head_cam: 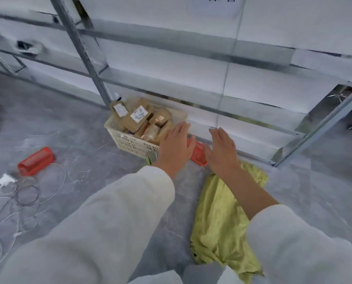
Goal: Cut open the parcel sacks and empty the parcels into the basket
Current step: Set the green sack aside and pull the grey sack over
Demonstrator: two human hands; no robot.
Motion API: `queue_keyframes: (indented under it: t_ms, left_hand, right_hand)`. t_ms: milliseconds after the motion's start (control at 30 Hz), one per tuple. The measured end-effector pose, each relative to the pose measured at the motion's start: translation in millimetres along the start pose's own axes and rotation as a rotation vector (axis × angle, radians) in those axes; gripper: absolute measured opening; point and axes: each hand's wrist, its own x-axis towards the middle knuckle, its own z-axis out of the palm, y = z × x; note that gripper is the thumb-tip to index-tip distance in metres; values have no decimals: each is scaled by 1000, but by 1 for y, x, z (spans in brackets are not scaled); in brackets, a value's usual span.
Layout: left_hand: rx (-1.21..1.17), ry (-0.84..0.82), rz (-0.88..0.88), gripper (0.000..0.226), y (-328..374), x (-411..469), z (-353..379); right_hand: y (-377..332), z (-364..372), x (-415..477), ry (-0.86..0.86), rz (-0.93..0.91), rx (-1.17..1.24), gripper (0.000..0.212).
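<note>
Spanning grey floor [89, 140] — basket [128, 142] against shelving [171, 39].

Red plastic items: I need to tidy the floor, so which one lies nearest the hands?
The red mesh tray beside the white basket, showing between the left hand and right hand; the other red container lies far left, by the cables.
</note>
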Motion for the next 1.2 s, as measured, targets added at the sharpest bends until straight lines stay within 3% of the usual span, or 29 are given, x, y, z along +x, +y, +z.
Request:
queue_keyframes:
  t_ms: [233, 667, 867, 1200]
  left_hand:
    - [28, -2, -100, 47, -117, -13, -73]
    - [-45, -147, -81, 47, -327, 23, -140]
    - [-69, -201, -53, 46, -368, 52, -133]
    - [-110, -328, -22, 41, -398, 133, -47]
  right_hand:
    - [-100, 22, 40, -78, -129, -77, 47]
    - [-278, 137, 94, -176, -13, -120, 52]
    - [-295, 169, 112, -215, 29, -127, 52]
    - [-258, 235, 198, -240, 154, -30, 49]
